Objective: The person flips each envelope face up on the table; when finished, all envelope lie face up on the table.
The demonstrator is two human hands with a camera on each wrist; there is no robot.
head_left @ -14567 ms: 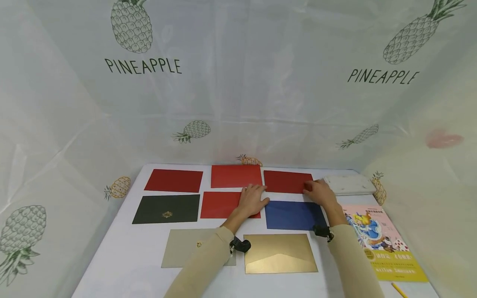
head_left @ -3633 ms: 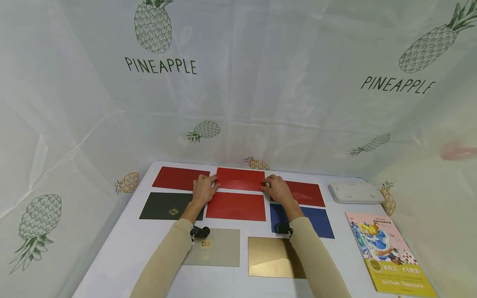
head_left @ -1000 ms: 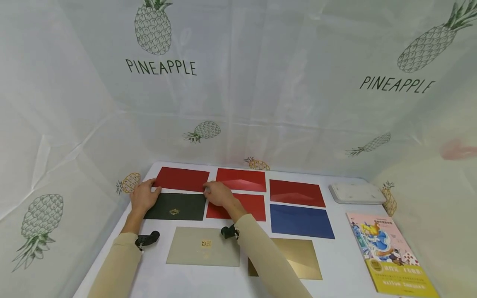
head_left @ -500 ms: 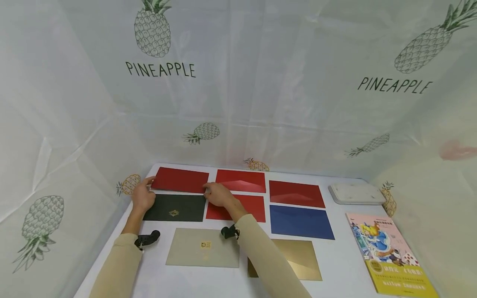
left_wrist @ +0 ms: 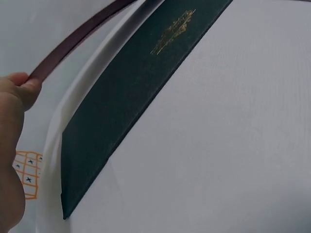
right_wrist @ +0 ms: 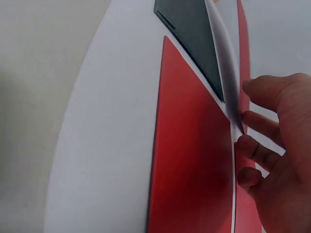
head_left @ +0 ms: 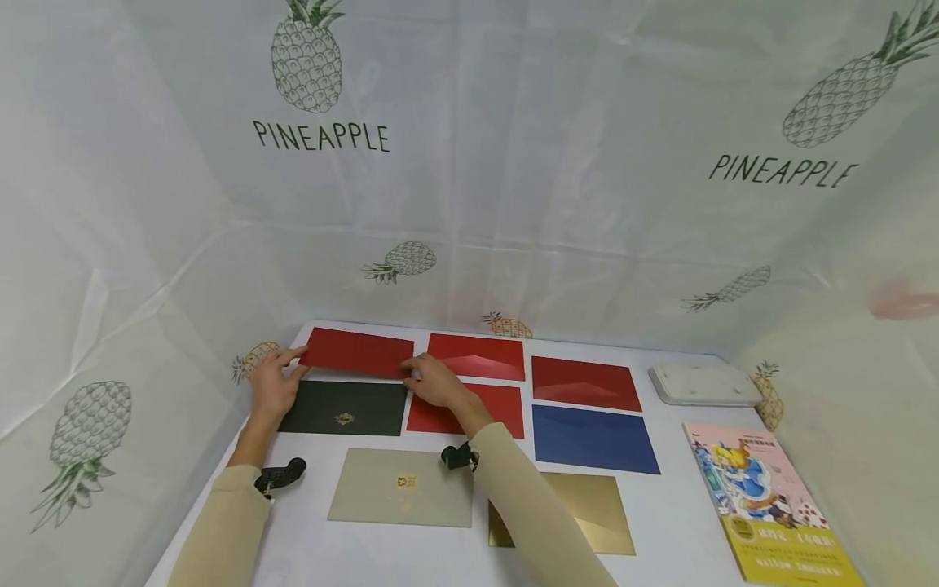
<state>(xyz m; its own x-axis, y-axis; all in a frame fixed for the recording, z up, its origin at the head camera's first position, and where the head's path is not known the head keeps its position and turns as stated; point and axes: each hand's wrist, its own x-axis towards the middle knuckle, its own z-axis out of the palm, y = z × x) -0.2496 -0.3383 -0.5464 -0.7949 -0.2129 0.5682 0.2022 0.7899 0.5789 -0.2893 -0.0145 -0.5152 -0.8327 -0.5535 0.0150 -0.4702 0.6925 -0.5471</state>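
A dark red envelope [head_left: 357, 352] at the back left of the table is held at both ends and tilted up, its near edge raised off the white cloth. At its left end my left hand [head_left: 273, 390] pinches the corner; the left wrist view shows thumb and finger on the bowed envelope [left_wrist: 68, 43]. My right hand [head_left: 440, 385] pinches its right end, fingers curled, above a bright red envelope [head_left: 500, 408]. In the right wrist view the pale underside shows beside the thumb. Just below lies a dark green envelope [head_left: 341, 409] with a gold emblem.
Other envelopes lie flat in rows: bright red [head_left: 480, 356], dark red [head_left: 587, 383], blue [head_left: 594, 439], beige [head_left: 374, 489] and gold [head_left: 609, 505], partly under the right forearm. At the right are a white case [head_left: 704, 384] and an illustrated book [head_left: 770, 497]. A pineapple-print curtain [head_left: 469, 179] stands behind.
Both hands have gone from the right-hand dark red envelope, via the back middle one, to the back left one. In the last second its near edge has risen off the table.
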